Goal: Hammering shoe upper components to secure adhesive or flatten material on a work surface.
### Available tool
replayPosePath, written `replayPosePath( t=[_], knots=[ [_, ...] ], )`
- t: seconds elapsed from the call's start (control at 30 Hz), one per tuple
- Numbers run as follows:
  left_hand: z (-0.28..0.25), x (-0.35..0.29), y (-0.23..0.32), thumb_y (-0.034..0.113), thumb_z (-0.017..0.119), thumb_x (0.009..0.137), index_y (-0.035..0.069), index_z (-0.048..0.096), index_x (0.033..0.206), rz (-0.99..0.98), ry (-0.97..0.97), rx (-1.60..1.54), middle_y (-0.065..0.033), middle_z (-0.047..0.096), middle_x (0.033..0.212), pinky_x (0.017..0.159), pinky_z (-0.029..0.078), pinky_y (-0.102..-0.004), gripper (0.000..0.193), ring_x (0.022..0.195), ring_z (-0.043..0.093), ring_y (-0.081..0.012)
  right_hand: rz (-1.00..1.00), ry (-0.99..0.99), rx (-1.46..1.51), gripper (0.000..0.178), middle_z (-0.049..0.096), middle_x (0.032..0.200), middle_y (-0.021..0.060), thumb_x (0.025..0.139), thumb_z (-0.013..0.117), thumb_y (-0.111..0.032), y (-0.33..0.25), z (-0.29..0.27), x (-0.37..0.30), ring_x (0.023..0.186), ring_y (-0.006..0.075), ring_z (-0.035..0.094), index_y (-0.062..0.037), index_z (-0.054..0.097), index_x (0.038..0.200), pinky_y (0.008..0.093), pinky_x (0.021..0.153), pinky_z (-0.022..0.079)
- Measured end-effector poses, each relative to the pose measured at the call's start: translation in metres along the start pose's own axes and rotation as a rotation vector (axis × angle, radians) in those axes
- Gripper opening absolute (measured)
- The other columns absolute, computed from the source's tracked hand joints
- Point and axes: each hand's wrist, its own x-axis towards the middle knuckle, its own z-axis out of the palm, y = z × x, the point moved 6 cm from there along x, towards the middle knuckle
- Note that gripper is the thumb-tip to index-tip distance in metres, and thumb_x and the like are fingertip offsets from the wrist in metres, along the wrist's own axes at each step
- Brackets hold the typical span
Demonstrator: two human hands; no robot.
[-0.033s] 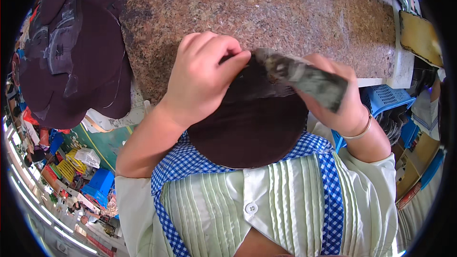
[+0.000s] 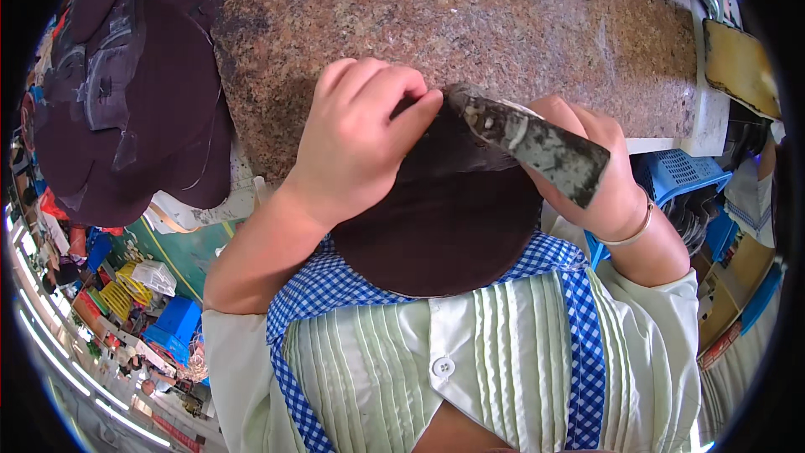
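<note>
My left hand (image 2: 360,138) is closed, thumb and fingers pinched at the far edge of a dark brown piece of material (image 2: 436,231). This piece has a rounded near edge, which reaches over my lap, and a smoother, shinier band across its far part. In my right hand (image 2: 599,151) is a worn metal hammer (image 2: 545,147), its grey, stained head slanting over the piece. The narrow end of the head is close to my left thumb tip; the broad end points back toward my right wrist. Its handle is hidden, as are most of my right fingers.
A speckled brown stone worktop (image 2: 470,25) spans the far side. More dark brown pieces (image 2: 159,101) lie stacked at the left. Beyond the right edge are a blue plastic basket (image 2: 683,172) and a yellowish pad (image 2: 742,67). Blue boxes (image 2: 174,323) stand lower left.
The hammer, smeared by motion earlier, shows sharply now and sits very slightly lower at its broad end. My left hand and the brown piece stay almost the same.
</note>
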Motion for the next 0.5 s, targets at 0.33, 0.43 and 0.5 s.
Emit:
replayPosePath(
  t=[0.33,0.43,0.5],
  knots=[
    [-0.001,-0.006,0.007,0.012,0.065,0.078,0.006,0.069,0.099,0.023,0.013,0.136,-0.0042,0.060,0.101,0.088,0.042,-0.0418,0.022,0.093,0.058,-0.0235,-0.030,-0.055,-0.043,0.036,0.059,0.074,0.0125,0.072,0.074,-0.005,-0.006,0.002,0.008,0.063,0.0340,0.063,-0.0035,0.057,0.104,0.0426,0.055,0.051],
    [-0.006,-0.004,-0.014,0.011,0.074,0.073,0.012,0.070,0.096,-0.216,-0.010,-0.032,-0.0022,0.061,0.102,0.087,0.042,-0.0417,0.024,0.095,0.059,-0.0236,-0.048,-0.088,-0.027,0.037,0.060,0.074,0.0129,0.072,0.074,-0.006,-0.006,0.003,0.010,0.064,0.0342,0.063,-0.0027,0.056,0.104,0.0427,0.056,0.051],
    [-0.007,-0.004,-0.014,0.011,0.081,0.067,0.015,0.069,0.094,-0.162,0.017,-0.058,-0.0005,0.062,0.102,0.086,0.042,-0.0419,0.029,0.097,0.059,-0.0231,0.009,-0.115,-0.017,0.037,0.060,0.074,0.0132,0.072,0.073,-0.004,0.003,0.005,0.012,0.065,0.0346,0.063,-0.0026,0.056,0.105,0.0430,0.056,0.052]
  ],
)
